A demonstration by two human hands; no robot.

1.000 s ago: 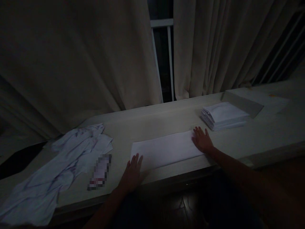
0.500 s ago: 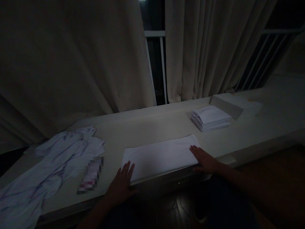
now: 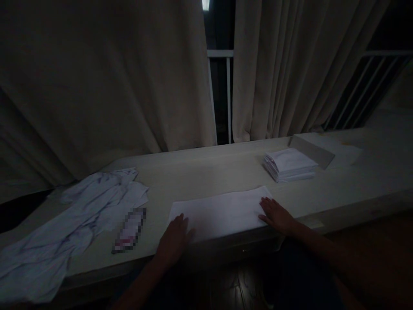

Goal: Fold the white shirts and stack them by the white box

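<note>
both hands are laid flat, fingers extended, nothing gripped. left hand (image 3: 174,239): placed palm down at the near left corner of a folded white cloth (image 3: 219,212), fingertips resting on the cloth's edge, the forearm reaching in from the lower frame. right hand (image 3: 276,215): placed palm down on the near right corner of the same cloth, fingers spread and pointed to the left, the forearm running off to the lower right.

folded white cloth: a long, flat rectangle, spread lengthwise along the front edge of the counter (image 3: 206,176), between the two hands; its surface is seen as smooth, with the near edge lying almost flush with the counter's lip.

stack of folded cloths (image 3: 289,165): set on the counter behind and to the right of the right hand, well apart from it; several layers are visible at its side.

crumpled pale fabric (image 3: 71,219): heaped loosely at the left end of the counter, well apart from the left hand.

small flat item (image 3: 129,230): lain between the crumpled fabric and the left hand; blurred, so its kind cannot be told.

low pale box (image 3: 322,148): placed just behind the stack, at the right.

curtains (image 3: 106,82): hung behind the counter, parted at the middle, where a window frame (image 3: 224,56) is shown.

scene is dimly lit.
</note>
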